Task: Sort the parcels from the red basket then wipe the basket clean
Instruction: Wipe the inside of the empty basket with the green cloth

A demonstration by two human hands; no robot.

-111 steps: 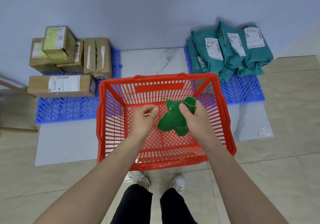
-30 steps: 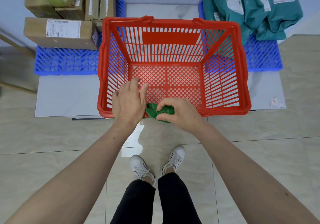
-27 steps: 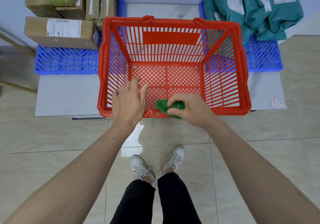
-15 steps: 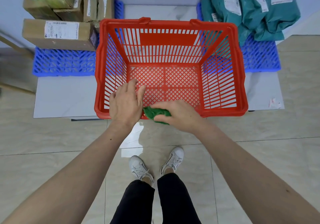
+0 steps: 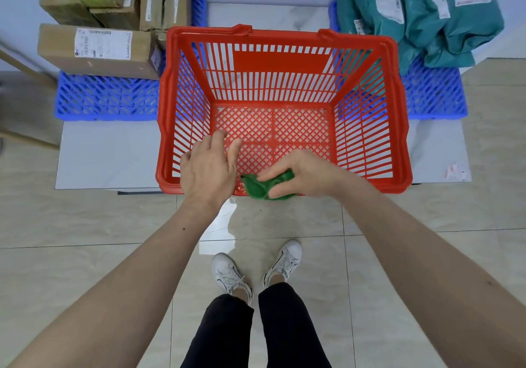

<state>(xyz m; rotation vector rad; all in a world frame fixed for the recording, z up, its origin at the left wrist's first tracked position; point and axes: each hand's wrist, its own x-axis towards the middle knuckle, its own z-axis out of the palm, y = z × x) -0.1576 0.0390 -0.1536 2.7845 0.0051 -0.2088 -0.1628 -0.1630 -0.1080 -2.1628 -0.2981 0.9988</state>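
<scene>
Head view looks straight down into the red basket, which stands on a pale grey mat and holds no parcels. At its near rim the right hand grips a bunched green cloth, fingers curled round it and pressing it against the rim. Just beside it the left hand rests on the same rim with fingers straight and spread — holding nothing, its fingertips reaching over into the basket. Behind the basket on the left, brown cardboard boxes sit stacked on a blue pallet; on the right, teal mailer bags are heaped on another blue pallet. Below the arms — white sneakers on beige floor tiles.
</scene>
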